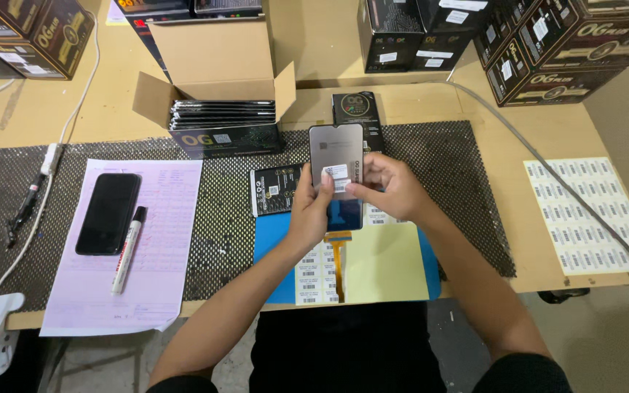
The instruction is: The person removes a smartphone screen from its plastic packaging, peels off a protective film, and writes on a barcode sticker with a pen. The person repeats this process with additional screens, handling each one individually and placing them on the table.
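A phone display panel with a grey back is held upright over the table's middle, its orange flex cable hanging below. My left hand grips its left edge. My right hand holds the right edge and presses a small white barcode sticker onto the panel. Under the hands lie a blue mat, a pale yellow sheet and strips of barcode labels.
An open cardboard box of stacked panels stands behind. A black phone and a marker lie on a pink form at left. A sheet of labels lies at right. Black cartons line the back; cables cross both sides.
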